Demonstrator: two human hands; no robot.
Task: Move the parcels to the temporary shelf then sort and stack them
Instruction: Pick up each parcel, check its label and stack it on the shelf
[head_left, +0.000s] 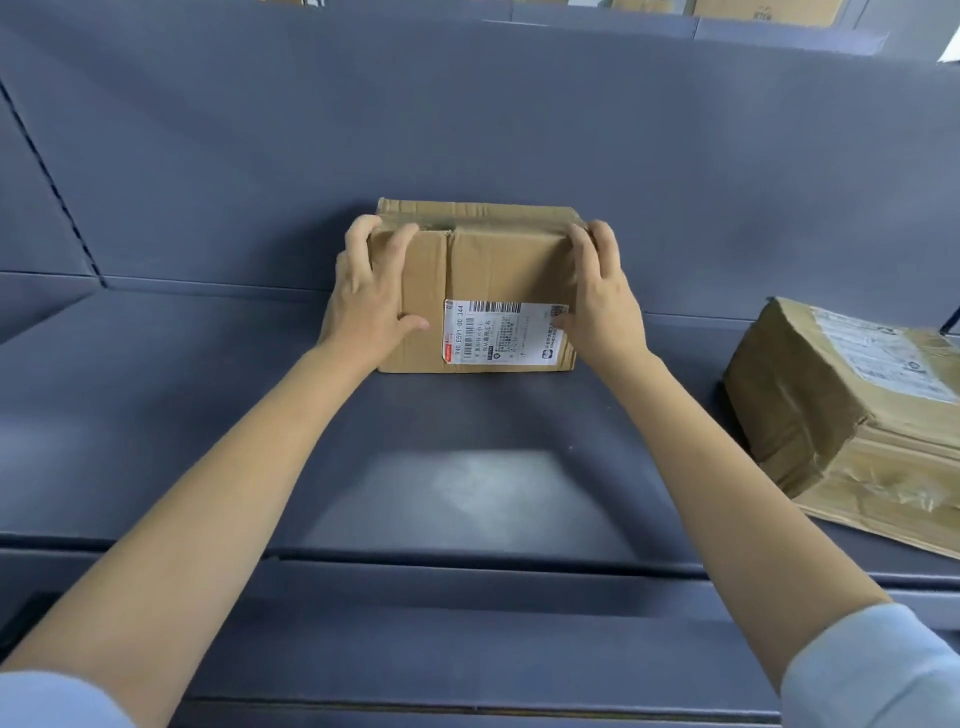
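Two hands, fingers curled over far top edge, thumbs on top face: left hand and right hand grip brown cardboard parcel with white label, against back of grey metal shelf. Taped brown parcels stacked at right.

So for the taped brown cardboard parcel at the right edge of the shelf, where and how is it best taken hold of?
Probably by its two opposite side faces, one hand on each, coming from the front. The taped brown cardboard parcel is boxy and sits tilted on a flat brown packet, so a one-sided grip might tip it. Both the left hand and the right hand now hold the labelled cardboard box that way.
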